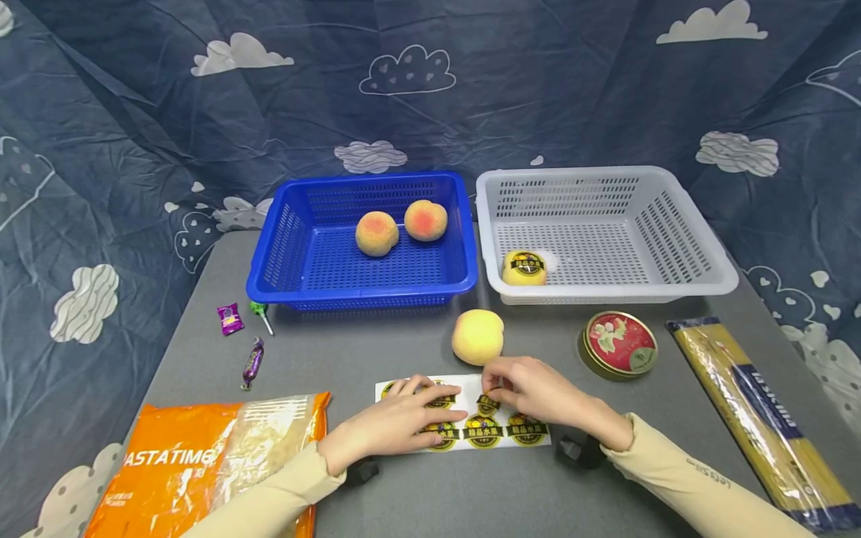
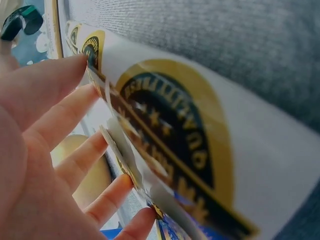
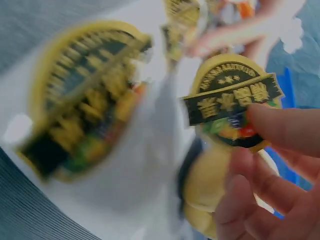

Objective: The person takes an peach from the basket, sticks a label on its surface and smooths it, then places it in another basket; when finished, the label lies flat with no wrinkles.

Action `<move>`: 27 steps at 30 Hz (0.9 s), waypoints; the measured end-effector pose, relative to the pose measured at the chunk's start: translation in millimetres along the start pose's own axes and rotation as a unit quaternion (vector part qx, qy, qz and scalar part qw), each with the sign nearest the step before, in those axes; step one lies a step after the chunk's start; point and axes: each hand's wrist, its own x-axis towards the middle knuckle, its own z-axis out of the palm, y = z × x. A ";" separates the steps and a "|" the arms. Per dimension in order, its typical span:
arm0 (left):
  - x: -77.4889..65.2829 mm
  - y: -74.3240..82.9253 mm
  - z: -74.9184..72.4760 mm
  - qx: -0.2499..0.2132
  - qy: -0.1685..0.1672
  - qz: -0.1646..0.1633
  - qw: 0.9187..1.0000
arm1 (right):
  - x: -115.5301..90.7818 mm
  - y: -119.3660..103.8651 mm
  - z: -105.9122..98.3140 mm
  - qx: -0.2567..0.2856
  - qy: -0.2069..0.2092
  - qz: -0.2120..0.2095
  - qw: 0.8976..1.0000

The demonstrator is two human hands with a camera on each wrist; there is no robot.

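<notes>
A white sheet of gold-and-black fruit stickers (image 1: pixel 468 385) lies on the table. My left hand (image 1: pixel 393 424) rests on its left part with fingers spread, covering some labels. In the left wrist view the fingertips (image 2: pixel 92 92) touch the sheet, which looks slightly bent. Between thumb and finger, my right hand (image 1: pixel 531 388) pinches one sticker (image 3: pixel 231 100), lifted off the sheet. Just beyond the sheet sits a yellow peach (image 1: pixel 478 338) with no label showing, close to the right hand's fingers.
Two blushed peaches lie in a blue basket (image 1: pixel 363 293). One labelled peach (image 1: pixel 525 269) sits in a white basket (image 1: pixel 619 291). A round red tin (image 1: pixel 619 344) and a spaghetti pack (image 1: pixel 760 418) are at right. Candies (image 1: pixel 252 364) and an orange pasta bag (image 1: pixel 168 463) are at left.
</notes>
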 end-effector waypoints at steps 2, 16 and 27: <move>1.3 -0.4 -0.3 -0.003 0.003 0.003 1.000 | 3.3 1.1 -7.3 0.000 0.022 -0.009 1.000; 28.8 -16.5 -24.7 -0.116 0.143 -0.010 0.983 | 45.5 15.3 -32.4 0.068 0.109 -0.020 0.992; 68.6 -35.9 -25.0 -0.191 0.234 -0.094 0.949 | 54.7 20.5 -26.0 0.033 0.136 -0.031 0.990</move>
